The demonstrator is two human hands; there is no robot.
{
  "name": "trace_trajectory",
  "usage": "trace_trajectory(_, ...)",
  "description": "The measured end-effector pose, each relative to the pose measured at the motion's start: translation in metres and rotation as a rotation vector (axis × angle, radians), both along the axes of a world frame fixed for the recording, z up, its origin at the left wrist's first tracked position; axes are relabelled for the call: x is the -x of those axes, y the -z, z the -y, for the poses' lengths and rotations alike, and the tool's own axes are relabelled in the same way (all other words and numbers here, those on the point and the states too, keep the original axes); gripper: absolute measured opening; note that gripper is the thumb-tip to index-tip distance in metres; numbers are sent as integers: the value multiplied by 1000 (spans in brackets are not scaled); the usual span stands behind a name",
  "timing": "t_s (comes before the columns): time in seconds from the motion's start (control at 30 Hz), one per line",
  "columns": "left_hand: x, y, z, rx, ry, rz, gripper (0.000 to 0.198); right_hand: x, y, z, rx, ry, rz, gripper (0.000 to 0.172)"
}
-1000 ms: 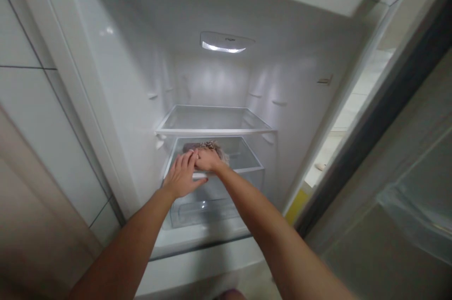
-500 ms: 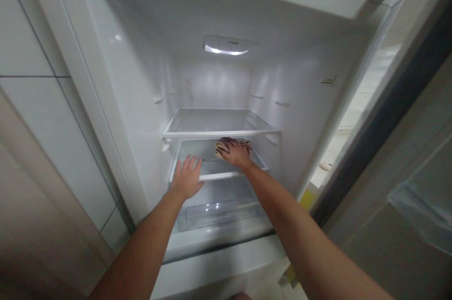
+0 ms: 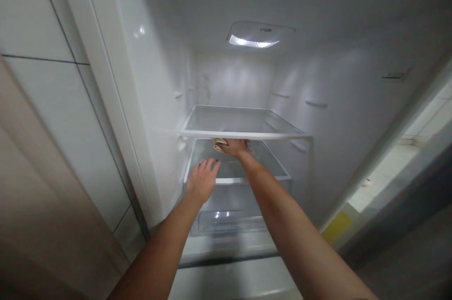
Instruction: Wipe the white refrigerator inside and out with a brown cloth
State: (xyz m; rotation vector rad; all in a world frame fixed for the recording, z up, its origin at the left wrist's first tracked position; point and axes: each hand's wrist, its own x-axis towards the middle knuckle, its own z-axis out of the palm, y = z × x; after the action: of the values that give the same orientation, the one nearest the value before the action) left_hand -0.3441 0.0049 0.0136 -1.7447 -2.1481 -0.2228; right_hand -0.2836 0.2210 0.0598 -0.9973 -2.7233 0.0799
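My right hand (image 3: pixel 234 146) is closed on a folded, patterned cloth (image 3: pixel 219 145) and presses it on the lower glass shelf (image 3: pixel 261 163), towards the back and beneath the upper shelf (image 3: pixel 243 120). Part of the cloth lies hidden under my fingers. At the front left of the lower shelf is my left hand (image 3: pixel 203 180), open, with its thumb apart and nothing in it. It covers part of the white front rim; whether it rests on the shelf I cannot tell.
White fridge walls (image 3: pixel 155 116) enclose both shelves. A lamp (image 3: pixel 259 35) glows under the ceiling. Below the shelves sits a clear drawer (image 3: pixel 229 222). The open door (image 3: pixel 406 243) stands at the right, and white tiles (image 3: pixel 60 116) line the left.
My right hand has pushed the cloth deeper, under the upper shelf's front edge. The view has moved closer into the fridge. My left hand stays near the shelf's front left.
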Motion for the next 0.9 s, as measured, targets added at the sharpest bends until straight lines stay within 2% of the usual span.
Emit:
trace_trajectory(0.2, -2, -3, 2, -6, -17, -34, 55, 62, -1, 39, 47, -212, -3, 61)
trace_trajectory(0.3, -1, -4, 2, 9, -16, -42, 53, 64, -4, 54, 73, -276, -4, 57)
trace_trajectory(0.4, -2, -5, 5, 15, -7, -44, 57, 30, -3, 57, 85, -278, -12, 54)
trace_trajectory(0.47, -2, -6, 7, 15, 0, -40, 62, -9, 2, 55, 52, -184, -47, 56)
trace_trajectory(0.57, 0, -7, 7, 11, 6, -23, 64, -73, 11, 53, -12, 2, -80, 69)
trace_trajectory(0.63, 1, -10, 5, 16, 13, -4, 62, -109, 11, 57, -17, 59, -60, 81)
trace_trajectory(0.67, 0, -12, 4, 21, 22, 7, 64, -124, 10, 62, -15, 73, -49, 81)
trace_trajectory(0.77, -14, -13, 10, 26, 84, 26, 77, -158, 0, 86, -8, 91, -52, 55)
trace_trajectory(0.83, -34, -3, 26, 3, 142, 23, 75, -177, -6, 108, 28, 81, -123, 46)
trace_trajectory(0.9, -55, 21, 54, -54, 235, 8, 67, -196, -13, 131, 59, 67, -284, 50)
